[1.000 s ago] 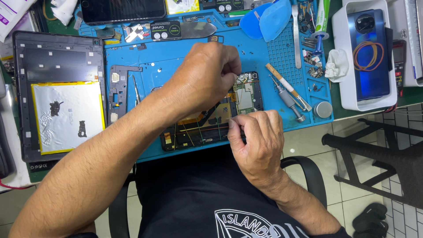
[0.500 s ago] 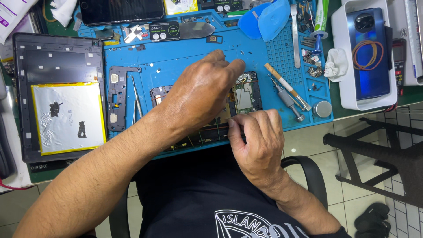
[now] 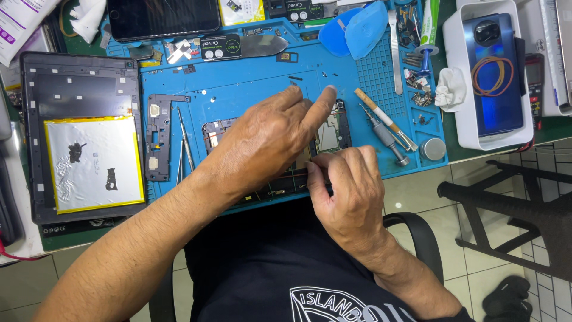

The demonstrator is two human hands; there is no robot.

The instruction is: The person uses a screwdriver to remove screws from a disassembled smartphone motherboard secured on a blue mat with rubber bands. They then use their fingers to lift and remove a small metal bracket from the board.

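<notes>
An opened phone [image 3: 331, 132] with its circuit board bare lies on the blue work mat [image 3: 250, 89]. My left hand [image 3: 268, 140] lies over the phone's middle and holds it down, with the index finger stretched out past the board's top edge. My right hand [image 3: 345, 191] is at the phone's near edge. Its thumb and fingers are pinched on a thin dark tool [image 3: 317, 171] whose tip meets the phone frame. Most of the phone is hidden under both hands.
On the mat lie a dark phone frame piece [image 3: 158, 134], tweezers [image 3: 185, 146], a screwdriver [image 3: 387, 134], a metal spudger [image 3: 396, 50] and blue picks [image 3: 357, 27]. An opened tablet with a silver battery [image 3: 92, 162] sits left. A white tray with a blue phone [image 3: 491, 71] stands right.
My left hand has shifted left and down along the phone, uncovering more of the circuit board, and its index finger has straightened out. My right hand has stayed at the near edge.
</notes>
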